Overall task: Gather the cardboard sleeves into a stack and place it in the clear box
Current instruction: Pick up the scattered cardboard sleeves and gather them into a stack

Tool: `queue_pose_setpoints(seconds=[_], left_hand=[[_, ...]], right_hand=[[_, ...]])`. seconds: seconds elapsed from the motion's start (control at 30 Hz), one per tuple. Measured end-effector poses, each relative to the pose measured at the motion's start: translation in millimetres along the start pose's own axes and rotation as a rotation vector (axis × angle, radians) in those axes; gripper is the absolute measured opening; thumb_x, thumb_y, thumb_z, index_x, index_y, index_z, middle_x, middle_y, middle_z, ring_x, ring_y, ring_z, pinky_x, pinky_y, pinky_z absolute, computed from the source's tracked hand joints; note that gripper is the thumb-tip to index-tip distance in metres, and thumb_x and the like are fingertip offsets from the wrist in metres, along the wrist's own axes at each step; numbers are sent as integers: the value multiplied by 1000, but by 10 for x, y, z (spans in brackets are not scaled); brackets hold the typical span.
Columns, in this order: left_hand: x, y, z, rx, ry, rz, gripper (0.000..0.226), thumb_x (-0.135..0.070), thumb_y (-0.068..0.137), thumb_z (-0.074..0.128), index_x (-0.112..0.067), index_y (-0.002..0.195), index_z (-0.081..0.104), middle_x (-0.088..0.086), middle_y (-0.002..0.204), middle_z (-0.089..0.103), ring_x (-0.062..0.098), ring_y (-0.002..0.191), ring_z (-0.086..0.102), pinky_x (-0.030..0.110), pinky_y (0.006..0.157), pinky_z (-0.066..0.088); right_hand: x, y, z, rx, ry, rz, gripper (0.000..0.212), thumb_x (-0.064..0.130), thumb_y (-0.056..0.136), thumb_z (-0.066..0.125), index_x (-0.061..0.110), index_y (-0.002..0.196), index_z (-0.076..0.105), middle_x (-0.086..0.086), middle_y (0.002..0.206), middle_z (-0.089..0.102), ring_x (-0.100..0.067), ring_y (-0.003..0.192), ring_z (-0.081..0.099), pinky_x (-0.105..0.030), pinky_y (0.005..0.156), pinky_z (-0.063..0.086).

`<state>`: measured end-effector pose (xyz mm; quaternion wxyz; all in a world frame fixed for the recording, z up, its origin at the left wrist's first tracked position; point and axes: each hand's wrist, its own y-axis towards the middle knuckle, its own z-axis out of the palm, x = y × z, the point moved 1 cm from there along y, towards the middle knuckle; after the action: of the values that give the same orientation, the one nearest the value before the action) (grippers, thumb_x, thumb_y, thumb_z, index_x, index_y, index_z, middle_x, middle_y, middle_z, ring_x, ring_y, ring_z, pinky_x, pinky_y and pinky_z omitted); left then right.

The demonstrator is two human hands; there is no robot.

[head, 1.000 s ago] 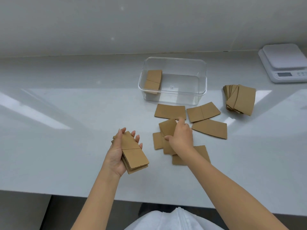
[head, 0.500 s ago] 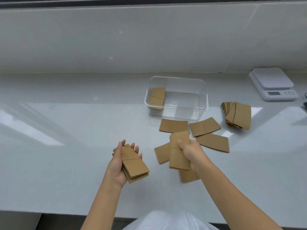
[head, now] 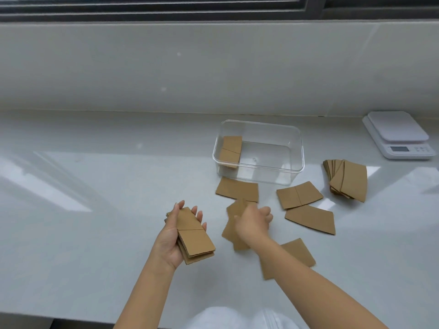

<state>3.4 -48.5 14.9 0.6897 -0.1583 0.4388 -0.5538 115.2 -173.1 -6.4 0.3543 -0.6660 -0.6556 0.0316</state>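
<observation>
Stack [head: 193, 236] cradled in left hand [head: 169, 243] — blurred sleeves [head: 231, 224] gripped in right hand [head: 253, 225].

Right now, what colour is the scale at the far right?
White, with a small grey display; the scale shows in the head view.

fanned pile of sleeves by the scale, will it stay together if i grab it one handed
Probably not: the fanned pile is already splayed, so its sleeves would likely slide apart. They look thin, flat and light, and the glossy counter may let them skid when pushed.
</observation>
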Motion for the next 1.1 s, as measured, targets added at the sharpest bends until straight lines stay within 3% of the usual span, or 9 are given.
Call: queue_pose_setpoints(seconds=[0.23, 0.43, 0.63, 0.73, 0.83, 0.93, 1.0, 1.1], left_hand=[[-39, 76, -125, -34, -23, 7, 12, -35, 82, 66, -24, 88, 65, 7, 100, 67, 21, 81, 68, 36, 70, 57], [-6, 85, -130, -42, -12, -13, 14, -34, 81, 67, -24, 90, 65, 8, 100, 67, 22, 83, 67, 37, 69, 58], [-12, 94, -148, -33, -6, -10, 16, -37, 83, 64, -24, 92, 65, 8, 104, 66, 21, 80, 69, 38, 74, 55], [-13, 101, -119, -12, 8, -8, 18, -40, 84, 62, -25, 94, 64, 7, 103, 66, 20, 83, 67, 36, 70, 56], [-5, 87, 5, 72, 67, 4, 28, -46, 80, 61, -26, 100, 63, 7, 104, 65, 20, 84, 66, 35, 67, 58], [56, -2, 277, 243, 169, 38, 54, -55, 61, 73, -28, 107, 63, 8, 112, 65, 22, 85, 69, 41, 72, 59], [132, -86, 465, 389, 303, 55, 76, -60, 46, 80, -31, 114, 62, 8, 120, 66, 28, 99, 68, 52, 81, 56], [226, -194, 630, 516, 451, 37, 90, -51, 50, 85, -19, 129, 54, 16, 124, 64, 37, 112, 60, 58, 86, 51]], right_hand=[[82, -101, 183, 37, -194, -223, 36, 28, 91, 59, 9, 120, 48, -16, 125, 44, -30, 114, 45, -35, 97, 41], [58, -69, 156, 121, -85, -277, 38, 18, 88, 65, 10, 119, 45, -14, 124, 39, -30, 106, 51, -33, 89, 47], [-26, -64, 75, 211, -14, -359, 48, 13, 90, 60, 17, 131, 36, -11, 114, 62, -25, 98, 59, -38, 86, 52], [-29, -35, -199, 207, 221, -311, 60, 16, 92, 59, 19, 143, 29, -11, 131, 54, -28, 114, 55, -34, 94, 45], [41, -110, -649, 229, 457, -346, 40, 21, 94, 56, 18, 132, 43, -2, 121, 58, -23, 109, 56, -35, 88, 48], [131, -309, -1014, 323, 556, -471, 21, 18, 97, 49, 18, 118, 52, 2, 106, 63, -11, 96, 64, -31, 84, 56], [158, -467, -1093, 331, 523, -531, 22, 17, 98, 49, 19, 119, 53, 5, 103, 62, -8, 93, 63, -27, 82, 55], [133, -594, -1028, 239, 487, -555, 26, 21, 90, 61, 25, 116, 61, 4, 104, 67, -12, 95, 63, -31, 84, 54]])
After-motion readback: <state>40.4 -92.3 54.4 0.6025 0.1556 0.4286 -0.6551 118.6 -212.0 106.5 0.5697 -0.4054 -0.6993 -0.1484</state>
